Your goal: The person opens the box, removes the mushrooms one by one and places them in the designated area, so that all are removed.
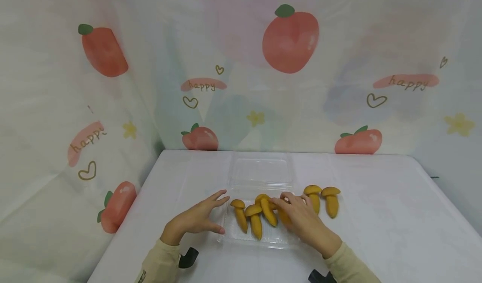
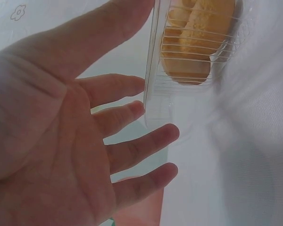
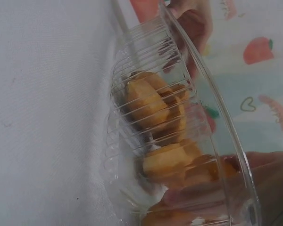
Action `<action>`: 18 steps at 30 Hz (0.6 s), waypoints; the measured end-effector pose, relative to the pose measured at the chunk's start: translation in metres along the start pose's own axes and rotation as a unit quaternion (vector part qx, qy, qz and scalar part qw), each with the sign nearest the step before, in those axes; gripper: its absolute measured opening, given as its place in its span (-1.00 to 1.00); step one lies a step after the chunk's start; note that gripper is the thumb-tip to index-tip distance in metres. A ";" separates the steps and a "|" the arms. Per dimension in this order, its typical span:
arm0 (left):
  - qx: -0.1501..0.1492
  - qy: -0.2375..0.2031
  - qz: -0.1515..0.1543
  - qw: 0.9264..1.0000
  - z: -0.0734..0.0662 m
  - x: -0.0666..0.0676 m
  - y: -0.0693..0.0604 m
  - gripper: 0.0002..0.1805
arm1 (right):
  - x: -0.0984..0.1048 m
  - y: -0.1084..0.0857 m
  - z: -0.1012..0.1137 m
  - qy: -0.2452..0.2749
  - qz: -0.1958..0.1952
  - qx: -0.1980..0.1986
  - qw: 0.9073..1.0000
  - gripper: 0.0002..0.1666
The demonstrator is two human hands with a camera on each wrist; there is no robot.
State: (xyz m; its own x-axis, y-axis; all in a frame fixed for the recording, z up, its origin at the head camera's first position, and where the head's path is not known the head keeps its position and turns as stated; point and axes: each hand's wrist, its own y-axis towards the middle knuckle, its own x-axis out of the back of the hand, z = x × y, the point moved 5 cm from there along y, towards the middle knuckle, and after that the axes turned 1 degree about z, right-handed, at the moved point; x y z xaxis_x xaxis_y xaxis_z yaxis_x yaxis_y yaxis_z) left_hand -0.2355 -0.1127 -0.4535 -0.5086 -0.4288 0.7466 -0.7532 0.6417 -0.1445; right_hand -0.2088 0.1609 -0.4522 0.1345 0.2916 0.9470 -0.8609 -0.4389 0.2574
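Observation:
A clear plastic clamshell box (image 1: 276,244) lies with its lid (image 1: 261,170) folded back. Inside it, side by side, are yellow-brown mushrooms: one at the left (image 1: 240,217), one beside it (image 1: 256,223) and one near the middle (image 1: 268,212). At the box's right side my right hand (image 1: 305,220) curls its fingers round another mushroom (image 1: 283,218), partly hidden under the hand. My left hand (image 1: 197,218) is at the box's left edge, fingers spread, holding nothing. In the left wrist view its thumb and fingers (image 2: 146,141) are beside the clear wall.
Two more mushrooms, one nearer the box (image 1: 313,197) and one further right (image 1: 332,202), lie on the white table (image 1: 376,216). A printed cloth (image 1: 241,107) hangs behind the table and along its left side. Black straps (image 1: 188,258) show at the wrists.

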 end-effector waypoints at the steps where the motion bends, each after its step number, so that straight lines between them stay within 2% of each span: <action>1: 0.001 -0.001 0.000 1.000 0.000 0.000 0.000 0.03 | 0.000 0.001 0.000 0.001 -0.003 0.004 1.000 -0.14; 6: 0.002 -0.005 0.000 1.000 0.001 0.000 -0.002 0.03 | 0.000 0.003 -0.001 -0.003 -0.027 0.016 1.000 -0.28; 10: 0.003 -0.005 0.000 1.000 0.001 -0.001 -0.001 0.02 | 0.000 0.004 -0.003 0.018 -0.035 0.007 0.999 -0.34; 14: 0.002 -0.006 0.000 1.000 0.001 -0.001 0.000 0.02 | 0.000 0.003 -0.008 0.086 -0.025 -0.011 0.996 -0.31; 18: 0.002 -0.003 0.000 1.000 0.001 0.000 0.000 0.03 | -0.001 0.002 -0.013 0.164 -0.011 -0.032 0.986 -0.25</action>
State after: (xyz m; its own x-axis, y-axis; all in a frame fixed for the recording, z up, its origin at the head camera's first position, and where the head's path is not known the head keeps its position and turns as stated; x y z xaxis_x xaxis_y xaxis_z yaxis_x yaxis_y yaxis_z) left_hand -0.2356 -0.1133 -0.4545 -0.5117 -0.4327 0.7422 -0.7546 0.6394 -0.1475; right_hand -0.2175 0.1710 -0.4548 -0.0029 0.5635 0.8261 -0.8897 -0.3786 0.2552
